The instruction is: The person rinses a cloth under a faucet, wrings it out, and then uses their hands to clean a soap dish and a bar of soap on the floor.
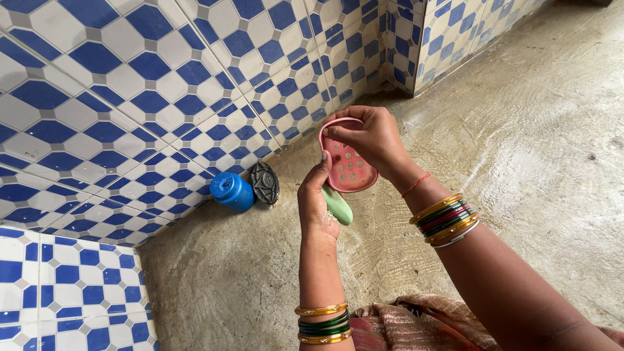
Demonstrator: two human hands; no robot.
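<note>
— Down by the wall of blue and white tiles [130, 97], what are the hands busy with?

— Right hand [370, 140] has a pink soap dish [351, 166], tipped on edge above the concrete floor [520, 162]. Its fingers [341, 133] are curled over the upper rim, thumb behind, pinching the dish. Left hand [316, 205] is closed around a green bar of soap [339, 205], just under the dish and touching its lower edge, or nearly so; I cannot tell which.

— How would the soap handle?

— Slippery, I'd judge, if wet, though the frame doesn't show whether it is. It is small, light and solid. A grip wrapping its long sides in the palm looks safer than a fingertip pinch, which could let it shoot out.

— And the dish?

— Thin moulded plastic with drain holes in the base: light, fairly stiff, not fragile. The rim is the natural hold, as now.

— Anything else nearby?

— A blue cylindrical container [232, 190] lies on its side at the foot of the wall, with a dark round patterned object [265, 182] just beside it. Both are well apart from the hands. Bangles sit on each wrist.
</note>
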